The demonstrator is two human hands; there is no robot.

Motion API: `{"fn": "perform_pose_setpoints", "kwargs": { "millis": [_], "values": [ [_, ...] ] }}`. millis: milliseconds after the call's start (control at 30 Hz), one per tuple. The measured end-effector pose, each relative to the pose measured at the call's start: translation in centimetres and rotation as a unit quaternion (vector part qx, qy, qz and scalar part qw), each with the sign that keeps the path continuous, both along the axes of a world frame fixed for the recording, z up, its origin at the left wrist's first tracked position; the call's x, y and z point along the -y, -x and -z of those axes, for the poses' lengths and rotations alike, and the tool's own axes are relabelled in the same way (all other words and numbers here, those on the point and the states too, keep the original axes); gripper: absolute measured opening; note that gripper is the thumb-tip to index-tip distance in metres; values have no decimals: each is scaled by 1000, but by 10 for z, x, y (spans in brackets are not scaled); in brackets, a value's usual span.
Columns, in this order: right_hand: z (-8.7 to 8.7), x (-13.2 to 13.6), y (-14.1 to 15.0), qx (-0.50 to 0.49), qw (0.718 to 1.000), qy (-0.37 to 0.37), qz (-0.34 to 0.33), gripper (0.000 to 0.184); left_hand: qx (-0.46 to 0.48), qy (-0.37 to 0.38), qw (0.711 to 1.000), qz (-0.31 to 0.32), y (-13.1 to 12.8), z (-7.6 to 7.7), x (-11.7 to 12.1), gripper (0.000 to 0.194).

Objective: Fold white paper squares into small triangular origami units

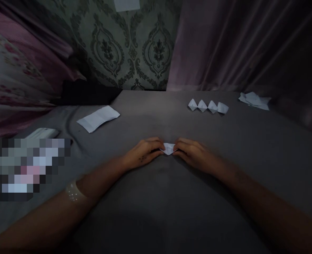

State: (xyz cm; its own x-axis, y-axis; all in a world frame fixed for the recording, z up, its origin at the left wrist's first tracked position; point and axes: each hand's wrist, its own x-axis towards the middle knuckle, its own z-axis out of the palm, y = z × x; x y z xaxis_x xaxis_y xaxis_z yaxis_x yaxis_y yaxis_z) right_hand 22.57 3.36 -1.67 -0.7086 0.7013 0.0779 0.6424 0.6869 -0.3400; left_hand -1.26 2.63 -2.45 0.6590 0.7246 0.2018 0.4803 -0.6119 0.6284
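A small folded piece of white paper (169, 149) is held low over the grey sheet, at the middle of the view. My left hand (148, 151) pinches its left corner between thumb and fingers. On the opposite corner, my right hand (191, 151) has the same kind of pinch. Fingertips cover both ends of the paper, so only its middle shows. Farther back on the right, several folded paper shapes (202, 106) stand in a row, the rightmost one turned differently from the others.
A stack of white paper sheets (99, 118) lies back left. Loose paper pieces (254, 100) rest at the far right. A dark cloth (89, 92) lies by the patterned wall. On the left are a white object (43, 133) and a blurred-out item (30, 169). Curtains hang on both sides.
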Motion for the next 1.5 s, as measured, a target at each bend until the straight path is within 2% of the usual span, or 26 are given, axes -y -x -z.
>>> {"fn": "perform_pose_setpoints", "kwargs": {
  "millis": [200, 333, 567, 700, 867, 967, 1067, 1133, 1233, 1333, 1400, 1500],
  "values": [
    [0, 4, 2, -15, 1000, -5, -11, 26, -17, -43, 998, 30, -1, 5, 1, 24],
    [-5, 10, 6, 27, 999, -36, -12, 32, -20, -62, 997, 36, 0, 8, 2, 26],
    [-4, 11, 8, 21, 1000, -18, -9, 29, -31, -55, 998, -24, -1, 4, 1, 22],
    [1, 8, 9, -4, 1000, 9, 19, 28, -31, -16, 998, -44, -2, 1, 0, 21],
    [3, 5, 12, -36, 996, 50, 62, 27, 17, 39, 992, -117, -6, 4, -1, 21],
    [7, 0, 13, -97, 990, 77, 68, 23, 58, 114, 975, -184, -8, 5, -2, 21],
    [12, -6, 14, -177, 974, 117, 75, 18, 125, 202, 946, -220, -10, 4, -2, 23],
    [12, -8, 15, -232, 952, 173, 100, 16, 198, 266, 916, -224, -12, 1, -2, 22],
    [8, -8, 18, -275, 902, 283, 176, 15, 314, 347, 856, -221, -14, -1, -2, 25],
    [2, -7, 18, -300, 863, 350, 209, 17, 370, 369, 822, -224, -15, -1, -3, 28],
    [-1, -7, 17, -307, 861, 353, 200, 18, 380, 366, 817, -231, -14, -1, -3, 27],
    [-3, -8, 13, -286, 880, 326, 194, 21, 383, 365, 814, -241, -14, -2, -2, 25]
  ]
}}
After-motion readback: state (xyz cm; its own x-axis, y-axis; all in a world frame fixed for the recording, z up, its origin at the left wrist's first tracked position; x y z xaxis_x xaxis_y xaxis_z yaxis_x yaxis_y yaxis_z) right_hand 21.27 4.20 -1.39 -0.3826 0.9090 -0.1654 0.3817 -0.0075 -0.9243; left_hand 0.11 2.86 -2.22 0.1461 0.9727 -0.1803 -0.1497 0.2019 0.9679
